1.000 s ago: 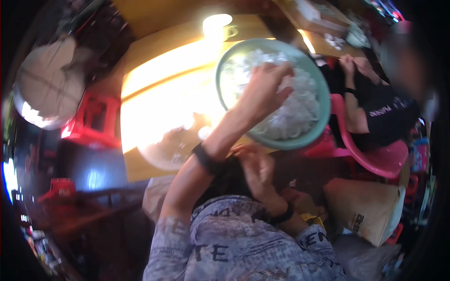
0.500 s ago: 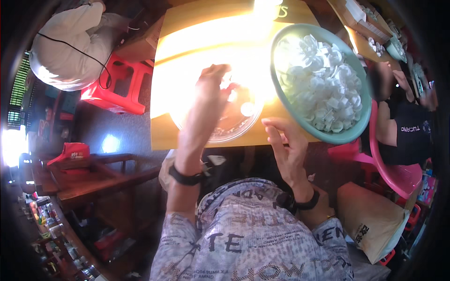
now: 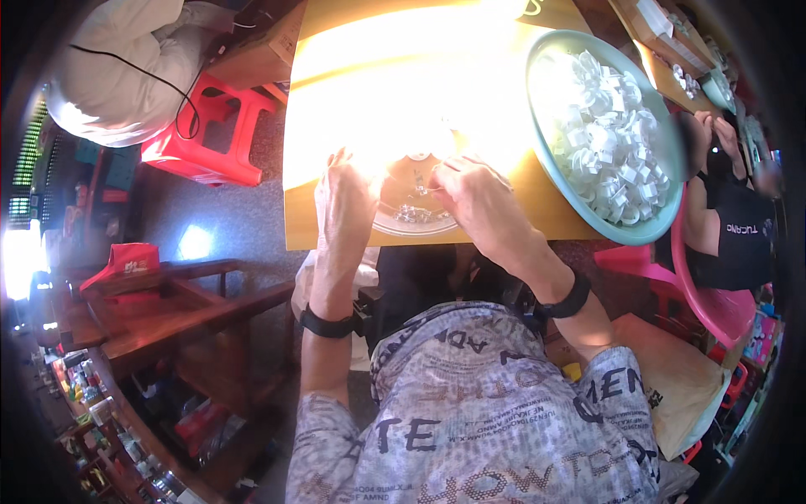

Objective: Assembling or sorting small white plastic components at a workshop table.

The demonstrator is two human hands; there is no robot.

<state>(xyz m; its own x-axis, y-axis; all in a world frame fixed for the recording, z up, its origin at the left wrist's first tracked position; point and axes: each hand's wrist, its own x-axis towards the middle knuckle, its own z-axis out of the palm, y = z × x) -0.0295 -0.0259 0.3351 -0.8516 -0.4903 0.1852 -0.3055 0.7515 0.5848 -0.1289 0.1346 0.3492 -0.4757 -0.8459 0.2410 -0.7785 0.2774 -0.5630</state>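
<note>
My left hand (image 3: 342, 193) is over the left side of a shallow round dish (image 3: 395, 228), its fingers drawn together. Glare hides what those fingertips hold, if anything. Above the dish's right side, my right hand (image 3: 477, 195) has its thumb and fingers pinched. What that pinch holds is too small to make out. Small shiny clear or metallic pieces (image 3: 413, 215) lie in a heap at the dish's near side. A pale green basin (image 3: 537, 139), full of white plastic parts (image 3: 613, 151), stands to the right of my right hand.
Strong light washes out much of the yellow-brown table (image 3: 311, 225). A red plastic stool (image 3: 201, 155) and a seated person (image 3: 117, 76) are at the left. Another person (image 3: 726, 227) sits at the right by a pink basin (image 3: 714, 311). A wooden chair (image 3: 168, 328) stands lower left.
My right hand has moved up and left from the table's front edge to the dish, its fingers closing. My left hand has drawn back toward the dish's left side. The view has shifted slightly.
</note>
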